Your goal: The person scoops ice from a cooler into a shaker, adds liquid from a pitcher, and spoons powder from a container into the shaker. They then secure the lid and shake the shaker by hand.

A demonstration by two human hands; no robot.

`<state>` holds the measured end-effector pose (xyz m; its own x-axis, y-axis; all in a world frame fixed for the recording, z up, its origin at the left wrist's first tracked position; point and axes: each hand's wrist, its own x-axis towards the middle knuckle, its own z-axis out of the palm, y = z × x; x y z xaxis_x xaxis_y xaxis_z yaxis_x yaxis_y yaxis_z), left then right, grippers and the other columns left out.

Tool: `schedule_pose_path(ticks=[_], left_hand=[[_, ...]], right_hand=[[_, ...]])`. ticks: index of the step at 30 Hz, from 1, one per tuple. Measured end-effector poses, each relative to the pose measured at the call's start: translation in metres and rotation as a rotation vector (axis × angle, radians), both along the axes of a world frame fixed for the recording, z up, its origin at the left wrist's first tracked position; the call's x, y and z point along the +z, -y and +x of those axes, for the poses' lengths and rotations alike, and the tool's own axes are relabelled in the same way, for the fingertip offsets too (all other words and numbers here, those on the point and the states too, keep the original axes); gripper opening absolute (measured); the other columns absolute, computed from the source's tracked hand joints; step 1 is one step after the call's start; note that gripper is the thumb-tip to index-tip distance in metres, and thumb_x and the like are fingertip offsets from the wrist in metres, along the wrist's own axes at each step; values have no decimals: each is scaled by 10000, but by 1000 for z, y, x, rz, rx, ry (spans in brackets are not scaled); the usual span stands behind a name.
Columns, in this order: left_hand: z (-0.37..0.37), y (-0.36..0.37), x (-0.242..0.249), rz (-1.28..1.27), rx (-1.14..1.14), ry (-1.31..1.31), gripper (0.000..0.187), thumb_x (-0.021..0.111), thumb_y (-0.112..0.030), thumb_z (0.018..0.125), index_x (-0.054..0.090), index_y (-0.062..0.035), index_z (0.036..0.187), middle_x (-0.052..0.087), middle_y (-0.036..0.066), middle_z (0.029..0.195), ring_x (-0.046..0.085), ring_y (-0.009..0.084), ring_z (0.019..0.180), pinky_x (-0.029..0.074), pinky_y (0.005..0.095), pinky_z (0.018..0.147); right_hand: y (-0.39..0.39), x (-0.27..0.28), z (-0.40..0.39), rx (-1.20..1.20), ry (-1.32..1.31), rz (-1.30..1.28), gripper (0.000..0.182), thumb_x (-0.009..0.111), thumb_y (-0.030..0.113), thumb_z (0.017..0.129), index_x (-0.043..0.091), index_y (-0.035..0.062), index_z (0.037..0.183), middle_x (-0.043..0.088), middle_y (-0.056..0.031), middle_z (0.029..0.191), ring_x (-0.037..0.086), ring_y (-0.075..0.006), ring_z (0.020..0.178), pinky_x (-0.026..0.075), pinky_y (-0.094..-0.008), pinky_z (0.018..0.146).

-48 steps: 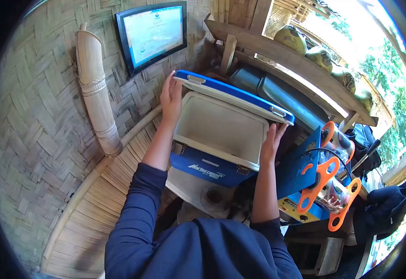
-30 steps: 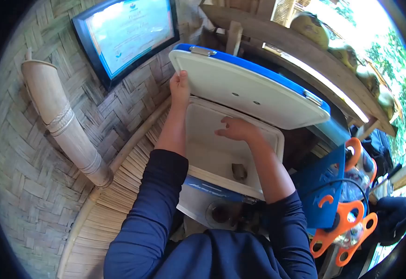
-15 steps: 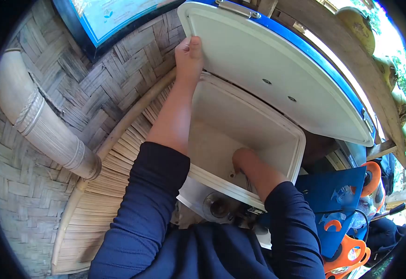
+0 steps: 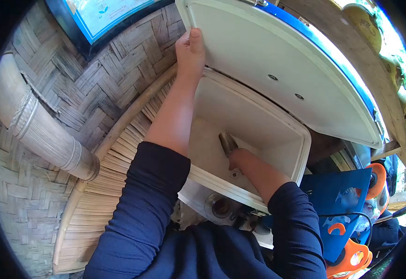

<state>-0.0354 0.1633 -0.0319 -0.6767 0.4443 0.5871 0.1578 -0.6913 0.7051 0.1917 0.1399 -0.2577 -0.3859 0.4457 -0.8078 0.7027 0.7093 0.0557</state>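
Observation:
A cooler box with a white interior (image 4: 263,118) stands in front of me, its blue-edged white lid (image 4: 277,51) raised. My left hand (image 4: 191,53) is closed on the lid's left edge, thumb pointing up. Down inside the box, my right hand (image 4: 241,159) is closed round one end of a dark, shiny cylindrical object (image 4: 228,143). That object lies tilted near the floor of the box. A small round drain hole (image 4: 234,175) shows just below my right hand.
Woven bamboo wall (image 4: 119,69) with a framed certificate (image 4: 91,46) and a bamboo tube (image 4: 49,135) at left. Slatted bamboo (image 4: 105,200) curves beside the box. At right are a blue panel (image 4: 338,204), orange-handled items (image 4: 352,258) and a wooden beam (image 4: 370,69).
The dark cylindrical object now shows in my right hand, which has turned and shifted slightly. My left hand still holds the lid. The view has moved a little.

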Motion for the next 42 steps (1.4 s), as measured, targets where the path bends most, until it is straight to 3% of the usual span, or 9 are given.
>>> schedule_pose_path(ticks=[12, 16, 18, 21, 28, 30, 36, 39, 42], left_hand=[[-9, -4, -7, -31, -33, -22, 616, 506, -673, 798, 402, -96, 612, 328, -92, 593, 293, 49, 581, 224, 243, 498], [-7, -4, -4, -9, -42, -9, 615, 513, -664, 802, 392, -96, 599, 331, -90, 590, 293, 49, 581, 228, 245, 499], [-7, -1, -4, -49, -67, 7, 617, 519, -661, 801, 392, -94, 594, 332, -89, 586, 298, 50, 581, 234, 246, 498], [-9, -3, -6, -28, -41, -22, 622, 524, -663, 797, 397, -90, 591, 333, -89, 583, 300, 51, 579, 237, 247, 495], [-12, 3, -5, -65, -32, -56, 620, 525, -660, 799, 431, -78, 606, 356, -84, 592, 311, 53, 588, 249, 246, 502], [-11, 0, -5, -46, -41, -44, 622, 520, -653, 807, 456, -63, 621, 370, -81, 601, 323, 55, 597, 262, 243, 513], [-12, -2, -6, -33, -37, -67, 619, 519, -646, 814, 467, -54, 639, 378, -78, 612, 334, 55, 611, 278, 244, 524], [-10, 4, -2, -59, -51, -61, 620, 515, -649, 813, 464, -55, 644, 375, -75, 610, 333, 58, 611, 280, 246, 524], [-12, 3, -3, -65, -24, -81, 622, 508, -652, 815, 457, -58, 637, 361, -73, 598, 325, 62, 602, 275, 249, 520]], right_hand=[[-14, -15, -16, -23, -527, 77, 614, 704, 134, 664, 418, -75, 1165, 604, -273, 979, 620, -347, 923, 511, -416, 751], [-17, 7, -13, -75, -471, 97, 550, 703, 213, 659, 514, -73, 1090, 626, -259, 912, 629, -357, 871, 509, -410, 756], [-8, 17, -17, 60, -125, -100, 448, 702, 267, 634, 622, -63, 927, 640, -246, 863, 638, -346, 836, 509, -401, 768], [3, -33, -13, 87, -284, -41, 385, 704, 303, 623, 667, -46, 782, 654, -223, 850, 646, -316, 823, 508, -386, 778], [-24, 23, -45, -73, -236, -19, 344, 718, 244, 632, 660, -51, 799, 671, -178, 817, 670, -240, 734, 535, -350, 674], [-41, 31, -43, -462, -256, -168, 348, 743, 235, 619, 659, -52, 797, 677, -154, 780, 671, -219, 674, 540, -337, 625], [0, -11, -27, 22, -248, -102, 374, 723, 269, 648, 660, -40, 850, 667, -185, 859, 666, -242, 692, 537, -346, 613], [0, -33, -30, -45, -328, -2, 363, 711, 271, 653, 665, -16, 872, 658, -193, 888, 660, -241, 708, 534, -341, 616], [-12, 36, -43, -19, -205, -117, 333, 660, 192, 687, 650, -7, 954, 658, -183, 866, 655, -238, 718, 529, -347, 641]])
